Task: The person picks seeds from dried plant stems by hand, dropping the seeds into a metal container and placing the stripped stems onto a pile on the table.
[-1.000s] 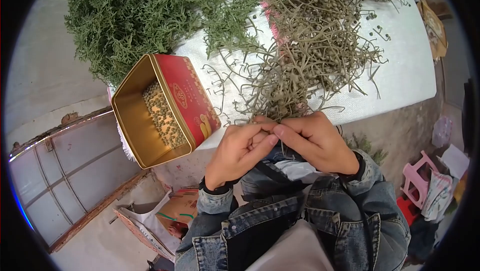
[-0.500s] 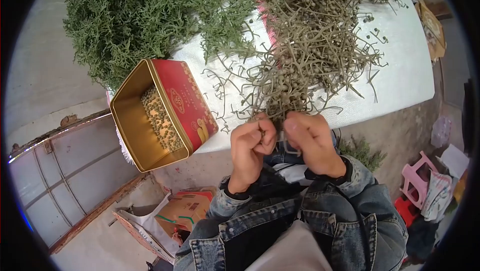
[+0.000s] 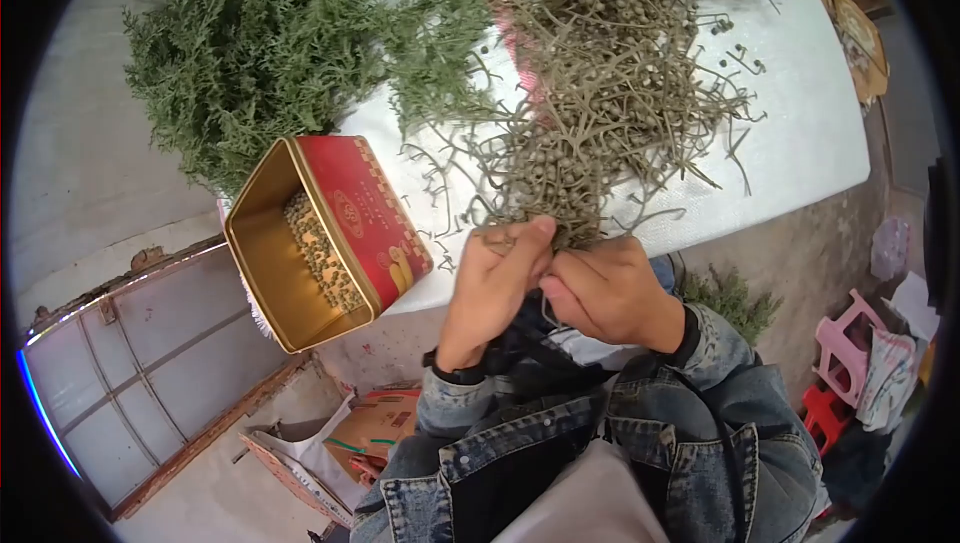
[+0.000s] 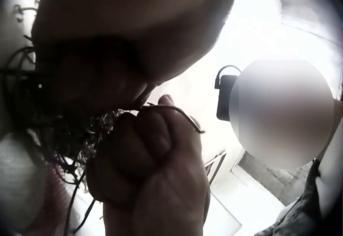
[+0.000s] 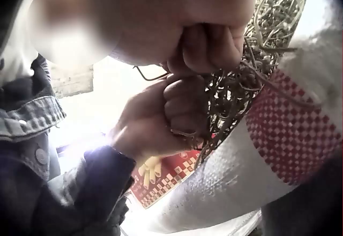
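Nearest is the person in a denim jacket (image 3: pixel 720 348), whose two hands are brought together to the right of the tin (image 3: pixel 352 205). The left hand (image 3: pixel 492 288) has the fingers curled, and its grip is clamped on some dried stem; a short end sticks out of the fist in the right wrist view. The right hand (image 3: pixel 622 295) touches it, also with curled fingers, and its grip is closed on a thin stem (image 4: pixel 185 116), which passes out between the hands.

The tin, red outside and golden inside, lies on its side with the mouth toward the person. Small round seed heads (image 3: pixel 322 255) are lying in it. A white woven sheet (image 3: pixel 800 128) with a red stripe (image 3: pixel 515 48) spreads under the tin and to its right. On the sheet, right of the tin, is the tangled pile of dried stems (image 3: pixel 625 93), which reaches the hands. Green leafy sprigs (image 3: pixel 270 58) are heaped just beyond the tin.

Lower down, below the tin, stands a cardboard box (image 3: pixel 385 421). Well apart, far right of the tin, is a pink stool (image 3: pixel 845 348).
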